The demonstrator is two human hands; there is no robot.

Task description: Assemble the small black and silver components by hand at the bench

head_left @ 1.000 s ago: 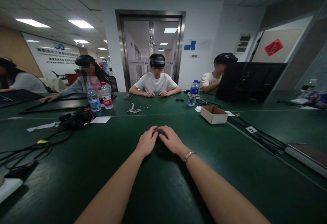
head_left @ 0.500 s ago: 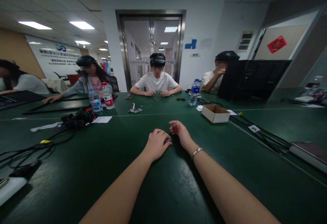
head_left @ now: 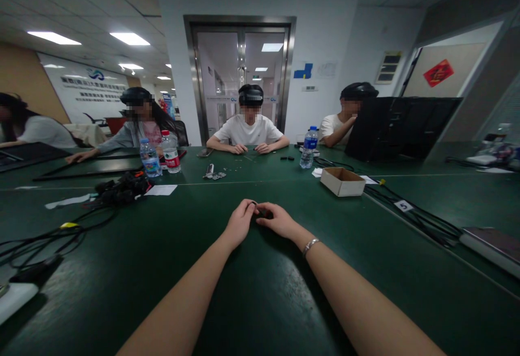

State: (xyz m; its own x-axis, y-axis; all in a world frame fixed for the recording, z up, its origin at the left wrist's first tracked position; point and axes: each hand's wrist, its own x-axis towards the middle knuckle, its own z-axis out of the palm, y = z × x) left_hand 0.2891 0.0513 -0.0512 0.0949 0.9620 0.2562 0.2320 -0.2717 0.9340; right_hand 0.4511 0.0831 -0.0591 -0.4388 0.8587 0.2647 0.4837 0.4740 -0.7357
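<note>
Just above the green table point(head_left: 170, 247), my left hand point(head_left: 239, 221) and my right hand point(head_left: 278, 219) meet at the fingertips. Between them is a small dark object point(head_left: 255, 203), mostly covered by fingers and too small to name. The fingers of my left hand are pressed together around its left end. My right hand, with a silver bracelet point(head_left: 310, 246) at the wrist, is curled with thumb and fingers bent towards the same object. A white open box point(head_left: 342, 188) stands beyond my right hand.
Bottles point(head_left: 309, 148) stand across the table, with small metallic pieces point(head_left: 218, 175) nearer the middle. Black gear point(head_left: 124, 188) and cables point(head_left: 77, 234) lie left; more cables point(head_left: 422, 218) and a monitor point(head_left: 402, 128) are right. People sit along the far side.
My left hand has lifted slightly forward from its palm-down pose, with the dark object now at its fingertips. My right hand has moved left and lower, its fingers closing in to meet it.
</note>
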